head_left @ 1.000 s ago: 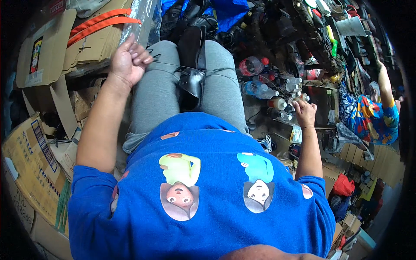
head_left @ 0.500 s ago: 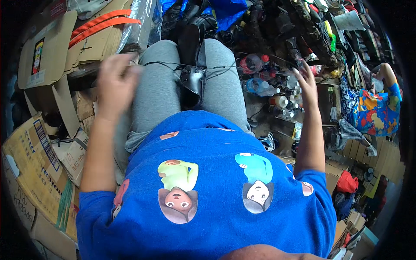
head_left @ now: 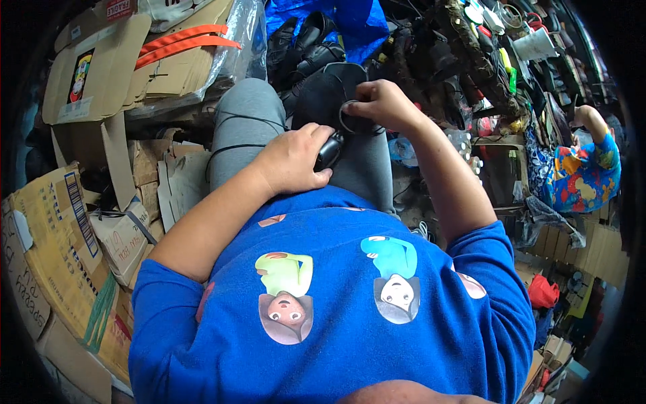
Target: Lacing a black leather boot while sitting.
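Note:
A black leather shoe lies tilted across my thighs, its shiny rounded end facing my belly. My left hand is wrapped over that end, fingers closed on the leather. At the shoe's right side, my right hand pinches a dark loop or edge; whether this is cord or the shoe's rim I cannot tell. Dark cord runs from the shoe over my left thigh in two strands. Beyond my knees, several black shoes are heaped beside a blue plastic sheet.
Cardboard boxes with orange strips on top crowd the left. Plastic bottles stand on the floor at right, below a cluttered bench of tools. Another person in a colourful shirt is at far right.
Both hands, earlier spread wide to either side, have come in to the shoe. The shoe has turned and shifted right, and the cord no longer stretches out toward my right hand.

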Available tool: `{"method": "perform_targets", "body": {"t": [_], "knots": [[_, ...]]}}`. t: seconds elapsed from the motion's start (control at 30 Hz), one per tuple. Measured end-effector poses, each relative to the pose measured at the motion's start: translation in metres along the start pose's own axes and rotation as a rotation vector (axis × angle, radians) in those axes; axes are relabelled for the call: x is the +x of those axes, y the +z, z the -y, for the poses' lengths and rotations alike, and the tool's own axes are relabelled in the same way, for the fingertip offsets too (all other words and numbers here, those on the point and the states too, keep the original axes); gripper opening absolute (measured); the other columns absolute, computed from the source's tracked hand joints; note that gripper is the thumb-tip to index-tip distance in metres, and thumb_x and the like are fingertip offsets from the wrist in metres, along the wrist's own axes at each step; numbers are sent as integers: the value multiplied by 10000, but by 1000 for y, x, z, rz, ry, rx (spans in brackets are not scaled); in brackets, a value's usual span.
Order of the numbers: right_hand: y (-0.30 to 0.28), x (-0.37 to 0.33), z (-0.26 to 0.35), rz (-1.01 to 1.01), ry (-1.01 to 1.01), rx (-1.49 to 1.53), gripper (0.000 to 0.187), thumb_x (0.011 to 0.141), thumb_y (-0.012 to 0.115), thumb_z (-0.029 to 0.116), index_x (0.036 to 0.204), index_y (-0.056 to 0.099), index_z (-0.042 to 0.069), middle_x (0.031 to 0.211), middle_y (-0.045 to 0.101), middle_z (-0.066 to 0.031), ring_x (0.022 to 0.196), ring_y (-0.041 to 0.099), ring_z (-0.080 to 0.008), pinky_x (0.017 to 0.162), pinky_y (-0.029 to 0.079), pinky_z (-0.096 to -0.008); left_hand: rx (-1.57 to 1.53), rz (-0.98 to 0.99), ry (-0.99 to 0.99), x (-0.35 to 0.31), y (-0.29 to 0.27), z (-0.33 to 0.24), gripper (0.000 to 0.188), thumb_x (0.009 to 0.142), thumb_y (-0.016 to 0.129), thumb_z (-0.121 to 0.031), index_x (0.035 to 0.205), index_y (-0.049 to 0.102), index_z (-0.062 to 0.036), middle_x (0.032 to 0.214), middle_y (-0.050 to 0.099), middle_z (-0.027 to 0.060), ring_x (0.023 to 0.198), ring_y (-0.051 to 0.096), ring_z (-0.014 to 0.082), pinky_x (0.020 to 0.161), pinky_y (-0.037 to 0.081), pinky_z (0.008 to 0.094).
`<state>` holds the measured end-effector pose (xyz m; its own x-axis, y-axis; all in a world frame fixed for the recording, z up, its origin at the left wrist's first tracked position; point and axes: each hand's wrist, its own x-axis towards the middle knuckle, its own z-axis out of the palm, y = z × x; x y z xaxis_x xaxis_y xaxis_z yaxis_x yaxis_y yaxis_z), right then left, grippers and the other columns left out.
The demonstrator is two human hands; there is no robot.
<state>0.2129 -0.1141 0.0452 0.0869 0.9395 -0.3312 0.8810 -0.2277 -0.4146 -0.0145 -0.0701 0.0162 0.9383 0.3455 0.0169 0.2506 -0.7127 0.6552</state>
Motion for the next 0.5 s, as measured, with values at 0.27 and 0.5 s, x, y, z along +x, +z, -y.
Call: {"method": "perform_targets", "body": {"t": [0.27,0.5], "knots": [[6,-58,-82,-592,169,889,343,903,600,337,1063,661,41,852,626,15,738,503,-64,677,409,-223,-93,-88,119,25,-38,32,386,752,706,-311,1048,663,-67,1148,567,121,1044,584,291,908,466,372],[10,-198,-211,70,672,-340,398,727,750,196,1108,655,129,1072,632,-154,969,622,-286,856,488,-353,-106,-104,188,93,-31,55,420,747,706,-238,1136,599,-121,1246,516,109,1182,491,290,996,396,374]]}}
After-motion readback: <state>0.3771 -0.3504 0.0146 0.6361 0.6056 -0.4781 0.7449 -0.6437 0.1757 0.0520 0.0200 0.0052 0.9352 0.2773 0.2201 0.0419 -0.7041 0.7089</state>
